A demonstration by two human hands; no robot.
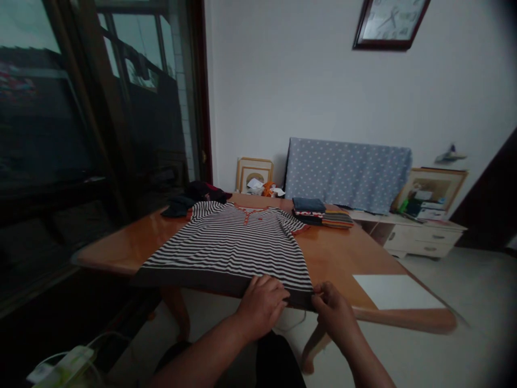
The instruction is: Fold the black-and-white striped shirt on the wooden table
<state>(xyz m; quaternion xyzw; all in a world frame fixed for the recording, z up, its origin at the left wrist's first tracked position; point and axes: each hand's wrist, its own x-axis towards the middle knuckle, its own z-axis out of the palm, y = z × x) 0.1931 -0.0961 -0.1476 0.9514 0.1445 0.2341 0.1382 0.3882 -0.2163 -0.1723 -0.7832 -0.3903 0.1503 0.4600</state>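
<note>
A black-and-white striped T-shirt (230, 242) with red trim at the neck lies spread flat on a wooden table (343, 253), its dark hem hanging at the near edge. My left hand (262, 304) is closed on the hem near its right end. My right hand (333, 312) pinches the hem's right corner just beside it. Both forearms reach in from the bottom of the view.
A stack of folded clothes (323, 214) sits at the table's far right, dark garments (194, 199) at the far left. A white sheet (396, 292) lies on the near right corner. Behind stand a low cabinet (420, 240), a dotted blue cover (347, 172) and glass doors (81, 134) at left.
</note>
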